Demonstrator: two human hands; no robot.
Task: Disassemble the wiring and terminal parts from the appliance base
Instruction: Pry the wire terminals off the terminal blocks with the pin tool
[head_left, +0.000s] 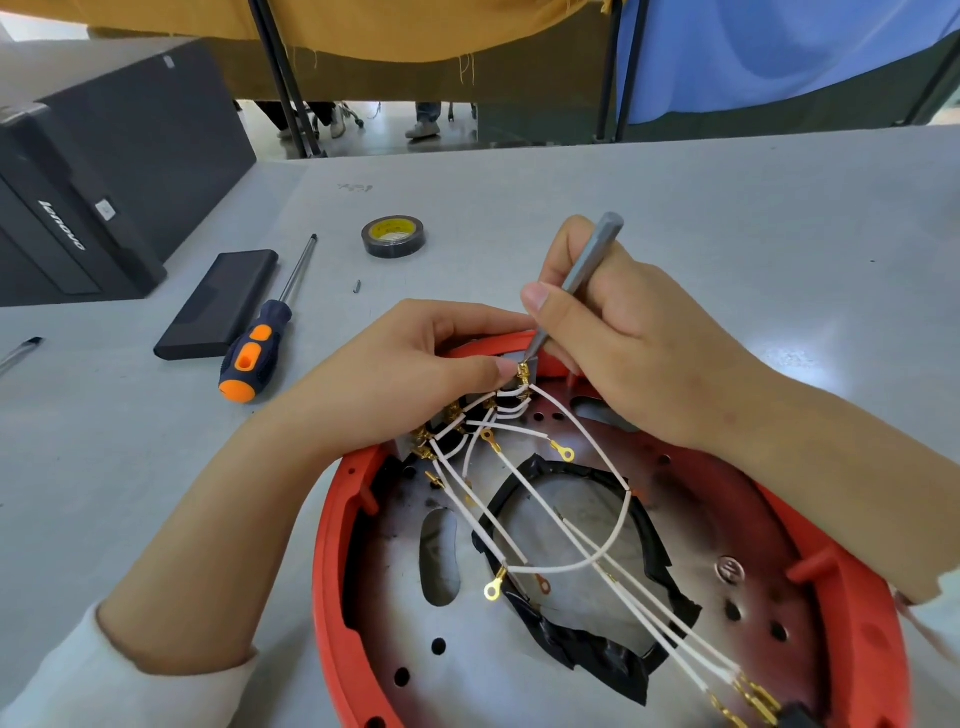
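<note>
A red round appliance base (332, 540) lies on the grey table, its metal inner plate facing up. Several white wires (524, 519) with brass ring and spade terminals run across the plate to a grey switch block (511, 358) at the far rim. My left hand (415, 384) grips that switch block, its thumb beside a brass spade terminal (522, 373). My right hand (618, 332) holds a thin grey screwdriver (587, 265) like a pen, with its tip against that terminal. Black tape (587, 654) lines the plate's central opening.
An orange and dark blue screwdriver (260, 343) lies left of the base beside a flat black case (218, 304). A roll of black tape (393, 237) sits farther back, with a small screw (357, 286) near it. A black computer tower (104, 171) stands at the far left.
</note>
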